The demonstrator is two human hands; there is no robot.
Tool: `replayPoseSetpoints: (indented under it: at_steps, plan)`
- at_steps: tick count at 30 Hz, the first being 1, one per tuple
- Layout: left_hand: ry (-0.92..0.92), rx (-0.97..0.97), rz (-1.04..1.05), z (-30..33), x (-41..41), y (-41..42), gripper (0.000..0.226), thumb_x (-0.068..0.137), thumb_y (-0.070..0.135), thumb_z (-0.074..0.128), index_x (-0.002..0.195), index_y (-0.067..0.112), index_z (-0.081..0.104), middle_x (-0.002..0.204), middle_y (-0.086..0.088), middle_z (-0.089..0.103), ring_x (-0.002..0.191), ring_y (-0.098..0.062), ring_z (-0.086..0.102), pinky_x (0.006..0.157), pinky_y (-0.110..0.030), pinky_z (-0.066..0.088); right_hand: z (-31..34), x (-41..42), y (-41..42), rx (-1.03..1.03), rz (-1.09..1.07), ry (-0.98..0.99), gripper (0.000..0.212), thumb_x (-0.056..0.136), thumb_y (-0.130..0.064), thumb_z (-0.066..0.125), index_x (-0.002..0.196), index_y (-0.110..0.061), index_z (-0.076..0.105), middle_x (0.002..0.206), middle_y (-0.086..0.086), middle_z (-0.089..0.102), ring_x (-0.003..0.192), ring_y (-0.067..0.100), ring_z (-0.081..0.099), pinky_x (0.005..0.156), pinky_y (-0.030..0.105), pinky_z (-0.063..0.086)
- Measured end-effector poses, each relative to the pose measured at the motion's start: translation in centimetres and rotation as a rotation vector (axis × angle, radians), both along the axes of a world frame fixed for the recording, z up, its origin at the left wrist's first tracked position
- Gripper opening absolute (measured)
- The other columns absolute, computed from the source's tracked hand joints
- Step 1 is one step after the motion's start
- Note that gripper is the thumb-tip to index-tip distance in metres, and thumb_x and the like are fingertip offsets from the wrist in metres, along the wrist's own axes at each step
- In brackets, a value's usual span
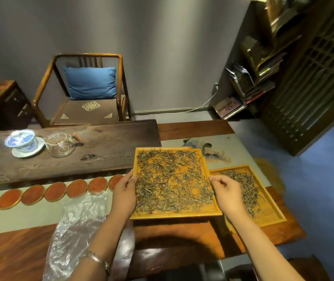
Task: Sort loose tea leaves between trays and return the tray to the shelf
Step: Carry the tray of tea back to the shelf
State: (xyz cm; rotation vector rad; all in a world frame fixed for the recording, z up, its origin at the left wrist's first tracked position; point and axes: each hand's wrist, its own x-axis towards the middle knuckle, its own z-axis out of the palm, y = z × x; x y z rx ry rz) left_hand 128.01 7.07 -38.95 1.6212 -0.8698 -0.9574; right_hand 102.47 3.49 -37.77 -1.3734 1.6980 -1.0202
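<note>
A yellow wooden tray (182,213) covered with loose tea leaves (172,179) is lifted above the table; its shadow falls on the wood below. My left hand (124,194) grips its left rim, thumb over the edge. My right hand (228,194) holds its right rim with the fingers curled. A second yellow tray (273,213) lies flat on the table to the right, with a smaller pile of tea leaves (247,189). Another tray's edge (203,159) peeks out behind the lifted one.
A crumpled clear plastic bag (76,226) lies left of my left arm. Several round red coasters (56,191) line the table runner. A dark tea board (101,151) carries a blue-white lidded cup (21,140) and glass pitcher (61,146). A chair (89,92) and cluttered shelf (263,57) stand behind.
</note>
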Motion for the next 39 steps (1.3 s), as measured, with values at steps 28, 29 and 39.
replayPoseSetpoints:
  at_steps: [28, 29, 39]
  plan:
    - [0.031, -0.21, -1.185, 20.9, -35.3, 5.5, 0.021, 0.1, 0.02, 0.046, 0.112, 0.024, 0.063, 0.1, 0.007, 0.064, 0.079, 0.005, 0.054, 0.065, -0.02, 0.039, 19.2, -21.6, 32.0, -0.358, -1.248, 0.024, 0.016, 0.087, -0.003, 0.063, 0.076, -0.007, 0.074, 0.071, 0.001, 0.07, 0.068, 0.008, 0.06, 0.055, 0.007, 0.041]
    - [0.045, -0.205, -1.251, 20.9, -37.1, 7.5, 0.023, 0.099, 0.018, 0.047, 0.115, 0.019, 0.064, 0.104, 0.001, 0.065, 0.082, -0.004, 0.057, 0.069, -0.025, 0.04, 19.4, -21.8, 34.8, -0.346, -1.316, 0.037, 0.017, 0.087, -0.007, 0.064, 0.076, -0.015, 0.074, 0.071, -0.006, 0.07, 0.068, 0.003, 0.061, 0.055, 0.008, 0.042]
    - [0.113, -0.139, -1.85, 22.5, -49.3, 31.9, 0.031, 0.099, 0.021, 0.048, 0.124, 0.01, 0.063, 0.12, -0.013, 0.064, 0.096, -0.019, 0.056, 0.066, -0.02, 0.04, 20.7, -19.1, 61.2, -0.308, -1.877, 0.163, 0.028, 0.083, -0.004, 0.065, 0.062, -0.021, 0.074, 0.062, -0.006, 0.073, 0.06, 0.002, 0.063, 0.058, 0.018, 0.049]
